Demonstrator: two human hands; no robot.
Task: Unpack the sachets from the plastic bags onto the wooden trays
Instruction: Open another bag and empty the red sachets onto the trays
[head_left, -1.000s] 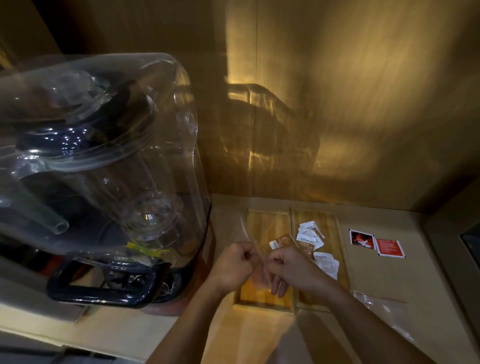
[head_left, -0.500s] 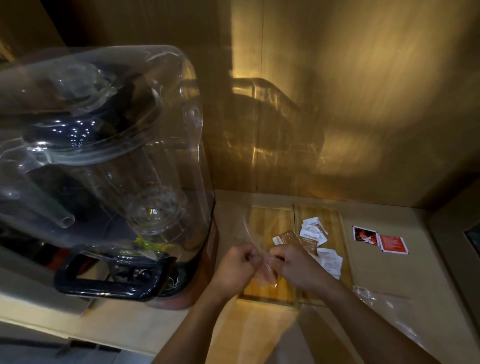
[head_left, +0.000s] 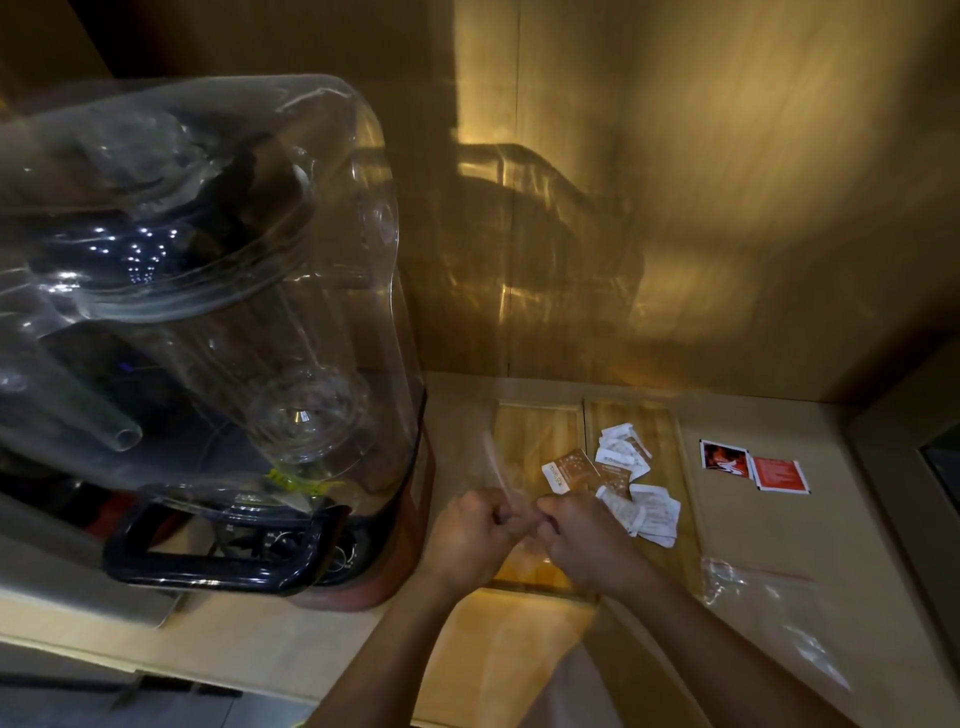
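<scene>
Two wooden trays lie side by side on the counter: the left tray (head_left: 524, 431) and the right tray (head_left: 660, 421). Several white sachets (head_left: 649, 512) are heaped on the right tray, and brown sachets (head_left: 569, 467) lie across the divide between the trays. My left hand (head_left: 470, 540) and my right hand (head_left: 587, 545) are side by side above the left tray, both pinching a small clear plastic bag (head_left: 493, 465) that sticks up between them. What the bag holds is hidden.
A large blender (head_left: 208, 338) under a clear cover fills the left side, close to my left hand. Two red sachets (head_left: 753, 465) lie on the counter right of the trays. Another clear plastic bag (head_left: 769, 603) lies at the near right. A wooden wall stands behind.
Both hands stay together on the plastic bag above the left tray, with only small finger shifts. The camera view has drifted slightly.
</scene>
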